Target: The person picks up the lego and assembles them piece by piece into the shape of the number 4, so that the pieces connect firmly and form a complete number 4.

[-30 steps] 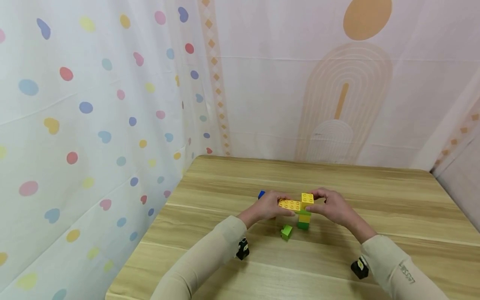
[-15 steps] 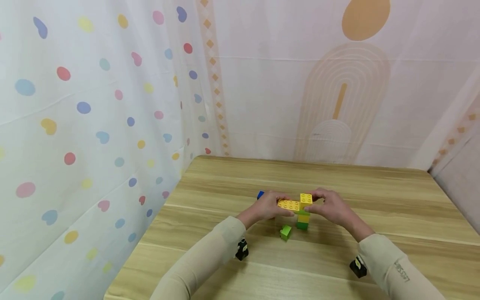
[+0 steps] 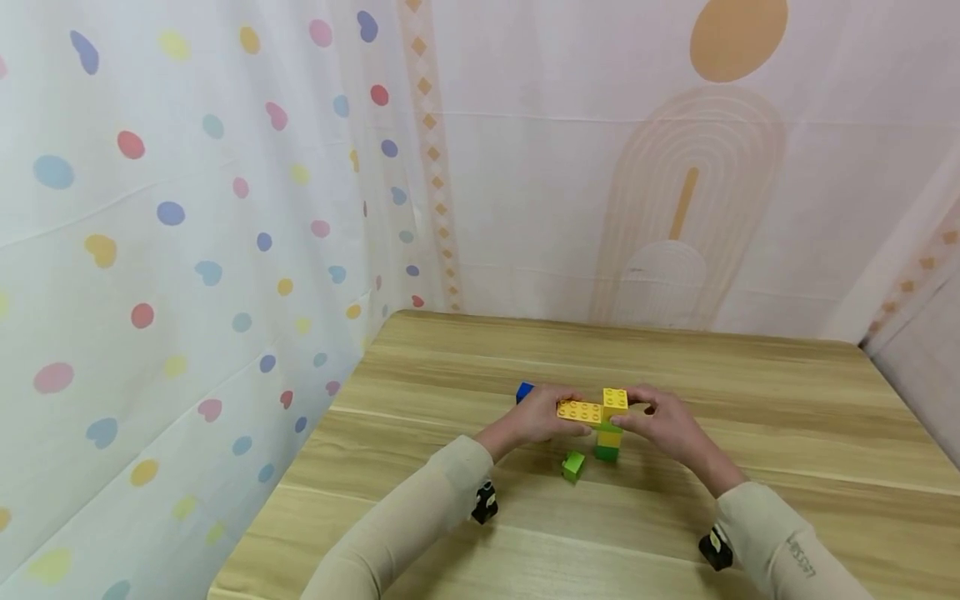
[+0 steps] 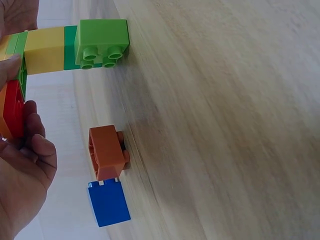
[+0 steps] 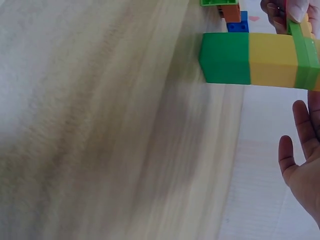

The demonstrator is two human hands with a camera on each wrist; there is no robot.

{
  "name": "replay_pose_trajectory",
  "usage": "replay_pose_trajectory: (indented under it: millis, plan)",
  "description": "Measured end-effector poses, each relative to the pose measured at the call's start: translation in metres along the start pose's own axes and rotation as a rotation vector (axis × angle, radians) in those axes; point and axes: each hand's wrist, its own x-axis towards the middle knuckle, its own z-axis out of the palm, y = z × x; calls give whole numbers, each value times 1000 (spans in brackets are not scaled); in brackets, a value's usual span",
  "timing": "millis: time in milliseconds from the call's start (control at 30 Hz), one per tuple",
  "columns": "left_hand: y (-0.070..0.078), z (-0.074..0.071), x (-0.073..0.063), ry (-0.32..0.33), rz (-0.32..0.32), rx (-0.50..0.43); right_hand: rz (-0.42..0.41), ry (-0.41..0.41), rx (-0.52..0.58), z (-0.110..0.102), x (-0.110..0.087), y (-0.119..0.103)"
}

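A brick tower stands on the table: dark green brick (image 5: pixel 226 58) at the bottom, a yellow brick (image 5: pixel 273 60), a light green layer (image 5: pixel 306 62), then a yellow brick (image 3: pixel 615 400) on top. My right hand (image 3: pixel 666 423) pinches that top brick with thumb and fingers, from the right. My left hand (image 3: pixel 534 414) grips a long yellow brick (image 3: pixel 579 411) level with the tower's upper part, its end right at the tower. Under it, a red brick (image 4: pixel 16 107) sits between my left fingers in the left wrist view.
A loose light green brick (image 3: pixel 573 467) lies in front of the tower, studs sideways. An orange brick (image 4: pixel 106 152) and a blue brick (image 4: pixel 110 202) lie left of the tower, mostly behind my left hand in the head view. Curtains (image 3: pixel 525 208) hang behind the table (image 3: pixel 465 350).
My right wrist and forearm have dropped slightly while the fingers stay at the top brick. The left hand and the bricks hold their places.
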Motion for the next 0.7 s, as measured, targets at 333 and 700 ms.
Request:
replay_pose_trajectory:
  millis: [333,700]
  plan:
    - [-9,-19,-5,52,-48,-121,45,2,71,6,-2,4]
    - [-38,-52,-15,217,-63,-129,21,31,68,11,-5,6]
